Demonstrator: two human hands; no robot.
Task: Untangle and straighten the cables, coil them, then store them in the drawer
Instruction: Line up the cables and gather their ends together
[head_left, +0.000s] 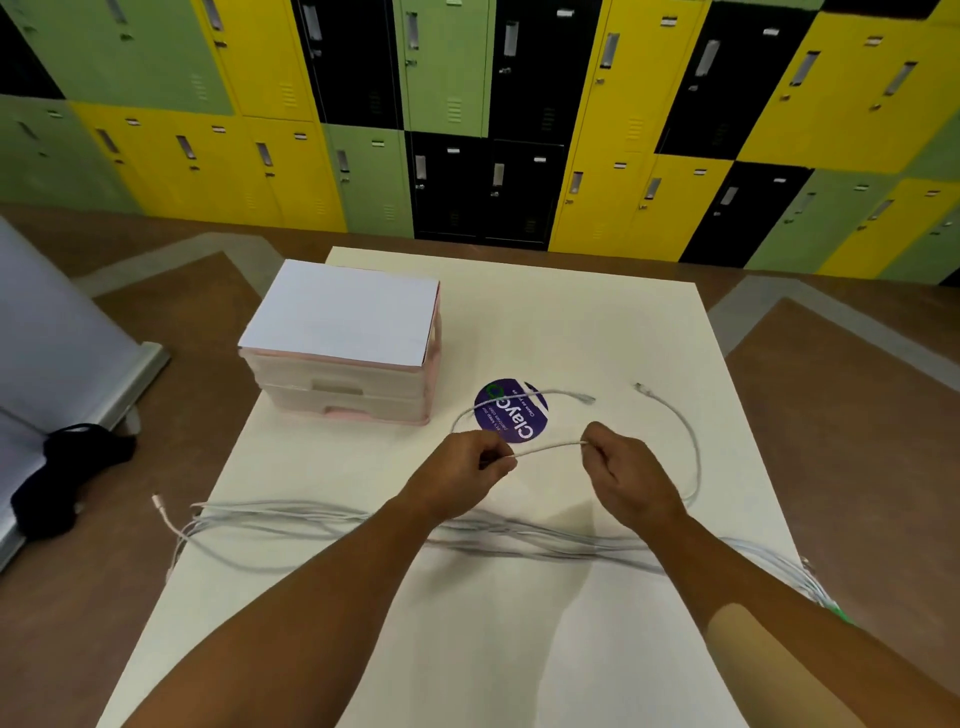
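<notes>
- While both hands work over the white table, the left hand and the right hand each pinch the same short grey patch cable. Their fingers are curled round it, and a short, nearly taut span runs between them.
- Beyond the left hand, the cable loops out over a round purple sticker and ends in one plug. On the far side of the right hand it swings in a wide arc and ends in the other plug, just past the knuckles.
- The step appears to be straightening this one cable before coiling it.
- To do it well, one hand should hold firm while the other lets the cable slide through a light pinch towards its plug. That lets any twist run out at the free end.
- The loops should then be laid to follow the cable's natural curve, all alike in size, rather than forced tight.
- The loose bundle of cables lies across the table nearer the person, under both forearms. The arc should be kept from dragging into it.
- The drawer unit stands beyond and to the left of the left hand, and its drawers appear closed.
</notes>
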